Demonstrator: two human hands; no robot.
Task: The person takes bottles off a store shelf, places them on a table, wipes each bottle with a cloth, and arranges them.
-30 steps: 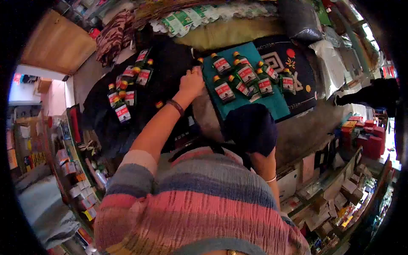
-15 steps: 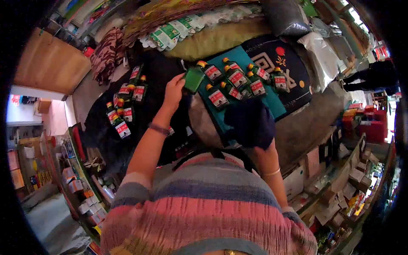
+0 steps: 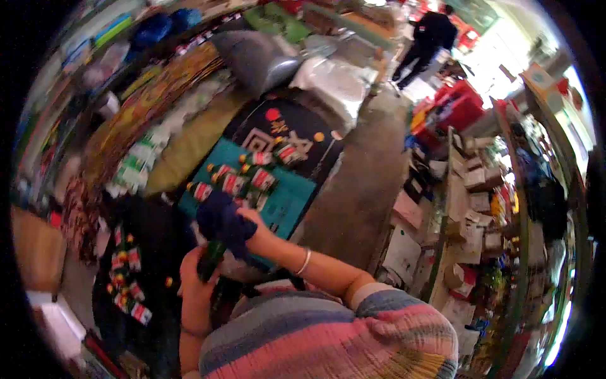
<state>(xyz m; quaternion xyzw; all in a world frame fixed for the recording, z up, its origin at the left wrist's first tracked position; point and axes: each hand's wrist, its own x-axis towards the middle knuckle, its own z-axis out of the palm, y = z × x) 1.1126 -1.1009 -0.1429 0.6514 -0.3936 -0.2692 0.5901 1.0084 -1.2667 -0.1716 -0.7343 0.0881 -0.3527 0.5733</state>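
My left hand (image 3: 194,273) is closed around a small green glass bottle (image 3: 212,258), low in front of my body. Dark navy cloth (image 3: 222,221) is bunched in my right hand (image 3: 254,226), just above the bottle and seemingly against its upper end. Several like bottles (image 3: 232,183) with red and white labels and orange caps lie beyond the cloth on a teal mat (image 3: 293,189). Another group of labelled bottles (image 3: 129,259) is on black fabric (image 3: 151,221) to the left. The cloth hides part of the held bottle and my right fingertips.
A black patterned mat (image 3: 315,126) lies under the teal one. Behind are a stuffed grey sack (image 3: 255,60) and a white plastic bag (image 3: 334,88). Shelves of boxes (image 3: 480,177) line the right side. A person in dark clothes (image 3: 429,38) stands far back.
My view has swung to the right. The left hand has drawn the bottle in towards my body, and the right hand has brought the cloth to it.
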